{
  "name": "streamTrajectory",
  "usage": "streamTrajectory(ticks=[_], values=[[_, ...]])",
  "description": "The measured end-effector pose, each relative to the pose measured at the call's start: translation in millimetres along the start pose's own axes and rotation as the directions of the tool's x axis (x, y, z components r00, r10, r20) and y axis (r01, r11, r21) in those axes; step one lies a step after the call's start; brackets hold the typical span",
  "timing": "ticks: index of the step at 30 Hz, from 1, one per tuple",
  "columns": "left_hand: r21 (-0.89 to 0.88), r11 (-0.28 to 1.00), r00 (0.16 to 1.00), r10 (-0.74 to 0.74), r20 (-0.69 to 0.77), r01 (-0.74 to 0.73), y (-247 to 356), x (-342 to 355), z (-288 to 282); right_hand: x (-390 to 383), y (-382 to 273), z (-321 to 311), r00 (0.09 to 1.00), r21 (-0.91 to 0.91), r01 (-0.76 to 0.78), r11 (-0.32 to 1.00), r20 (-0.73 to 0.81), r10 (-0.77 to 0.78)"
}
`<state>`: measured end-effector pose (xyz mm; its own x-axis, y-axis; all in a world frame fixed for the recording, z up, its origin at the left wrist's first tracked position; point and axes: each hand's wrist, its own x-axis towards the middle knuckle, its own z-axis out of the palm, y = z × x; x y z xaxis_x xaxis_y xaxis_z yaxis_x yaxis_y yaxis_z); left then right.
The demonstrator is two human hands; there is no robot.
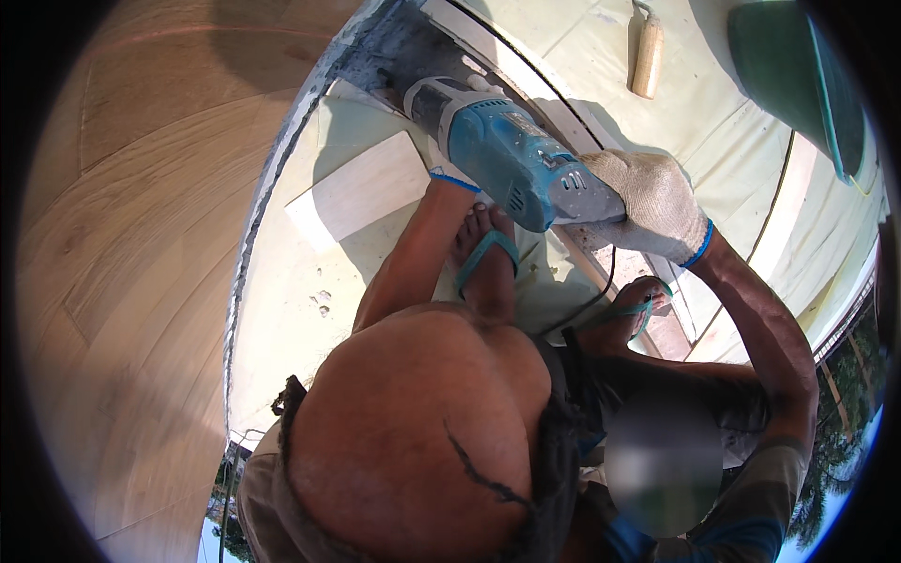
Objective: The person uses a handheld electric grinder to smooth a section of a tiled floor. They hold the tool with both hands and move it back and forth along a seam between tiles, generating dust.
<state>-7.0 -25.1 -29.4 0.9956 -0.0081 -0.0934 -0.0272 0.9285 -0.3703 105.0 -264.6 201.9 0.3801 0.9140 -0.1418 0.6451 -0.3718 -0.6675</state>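
A teal and grey rotary hammer drill (507, 141) lies across my view, its nose toward the dusty corner at the upper left. My right hand (648, 202), in a cream knitted glove with a blue cuff, is closed around the rear handle. Under the front of the body is my gloved left hand (441, 161), mostly hidden; some fingertips show over the far side. A power cord (601, 296) runs down from the handle. The tip of the tool's bit is hard to make out in the shadow.
A pale rectangular tile (361, 188) lies beside my left forearm. My sandaled feet (488, 253) stand on pale sheeting near long strips (671, 291). Far right are a paint roller (648, 58) and a green bucket (788, 70). Wood-look flooring (150, 235) lies left past a ragged edge.
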Motion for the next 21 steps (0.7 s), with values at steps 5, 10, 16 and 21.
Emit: streamTrajectory(ticks=[5, 10, 16, 21], values=[[0.232, 0.958, 0.916, 0.237, -0.325, -0.166, 59.8, -0.9, -47.4, 19.1, 4.3, 10.3, 0.998, 0.025, 0.06, 0.998, -0.025, -0.059], [0.385, 0.922, 0.994, -0.01, 0.106, -0.032, 29.4, 4.7, 25.8, 22.1, -28.4, -14.6, 0.999, -0.056, -0.033, 0.998, -0.028, 0.031], [0.806, -0.591, 0.945, 0.273, 0.181, 0.016, 89.1, -13.4, -9.9, 42.5, -36.8, -5.1, 0.999, 0.175, 0.013, 0.985, -0.046, -0.005], [0.371, -0.928, 0.965, 0.083, 0.25, -0.016, -6.7, -12.5, 11.6, -45.6, -12.4, 9.2, 0.991, 0.198, -0.043, 0.979, -0.119, 0.068]])
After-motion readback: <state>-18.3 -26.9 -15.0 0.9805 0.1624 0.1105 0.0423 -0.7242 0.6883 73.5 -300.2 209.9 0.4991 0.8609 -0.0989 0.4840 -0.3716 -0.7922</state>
